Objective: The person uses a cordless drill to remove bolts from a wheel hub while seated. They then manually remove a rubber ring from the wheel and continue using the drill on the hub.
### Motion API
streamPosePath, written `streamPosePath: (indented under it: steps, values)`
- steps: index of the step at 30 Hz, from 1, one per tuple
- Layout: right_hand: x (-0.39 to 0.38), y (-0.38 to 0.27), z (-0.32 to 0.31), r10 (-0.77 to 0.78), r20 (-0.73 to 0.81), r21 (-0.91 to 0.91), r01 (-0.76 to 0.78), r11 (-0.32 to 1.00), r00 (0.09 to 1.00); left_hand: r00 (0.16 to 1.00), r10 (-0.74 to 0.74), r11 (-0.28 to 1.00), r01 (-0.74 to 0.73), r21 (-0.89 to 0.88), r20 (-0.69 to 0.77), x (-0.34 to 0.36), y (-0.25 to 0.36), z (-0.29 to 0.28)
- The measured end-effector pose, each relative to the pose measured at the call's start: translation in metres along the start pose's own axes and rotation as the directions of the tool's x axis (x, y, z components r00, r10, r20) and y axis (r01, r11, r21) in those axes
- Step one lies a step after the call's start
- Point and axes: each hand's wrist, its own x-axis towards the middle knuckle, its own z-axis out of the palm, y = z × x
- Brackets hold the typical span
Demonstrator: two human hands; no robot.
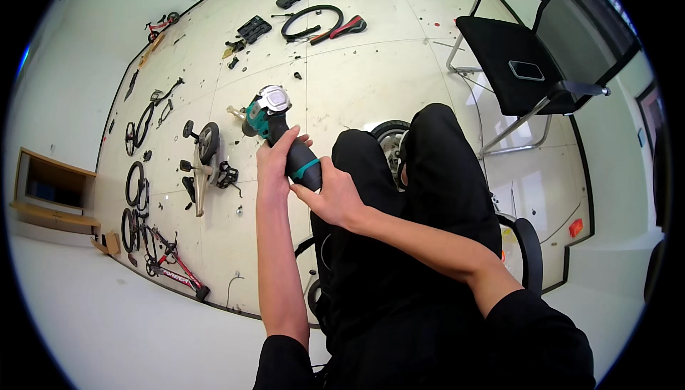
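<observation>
A teal and black cordless power tool [302, 164] with a silver head is held up in front of my knees, tilted with its head toward the upper left. My left hand [273, 165] is closed round its body just below the head. At the tool's lower end, my right hand [334, 194] grips the black part with the teal band, thumb toward the left hand. Behind the tool's head a pale rod-like piece shows, and I cannot tell whether it is joined. Between my knees stands a small wheel [391, 146] with a black tyre, partly hidden by my legs.
Left on the tiled floor lies a wheeled frame part with pedals [206, 165]. Bicycle parts and a red frame [178, 269] lie farther left. Beyond are an open tool case [254, 29], a black tube [312, 10] and a red-black saddle [349, 27]. A black chair [510, 58] holds a phone [526, 70].
</observation>
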Motion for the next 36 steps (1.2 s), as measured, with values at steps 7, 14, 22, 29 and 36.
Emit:
streamPosePath:
  steps: [7,14,22,29,36]
  values:
    - [0.0,0.002,0.0,-0.061,0.064,-0.105,0.067,0.992,0.996,0.996,0.023,0.998,-0.028,-0.057,-0.086,-0.008,-0.002,0.002]
    - [0.001,0.001,-0.006,0.019,0.058,0.116,-0.026,0.993,0.998,0.993,0.014,0.962,0.019,-0.273,0.12,-0.019,0.005,-0.003]
    - [-0.011,-0.006,-0.019,0.099,0.081,0.217,-0.114,0.97,0.992,0.989,0.043,0.909,0.02,-0.417,0.139,-0.016,-0.009,-0.003]
    - [-0.012,0.003,-0.009,-0.01,0.051,0.017,0.009,1.0,0.999,0.999,-0.027,0.875,0.042,-0.482,0.037,-0.016,-0.025,-0.005]
    - [-0.001,0.014,-0.008,-0.21,0.089,-0.258,0.227,0.939,0.974,0.985,-0.086,0.977,0.053,-0.208,-0.151,-0.007,-0.024,-0.006]
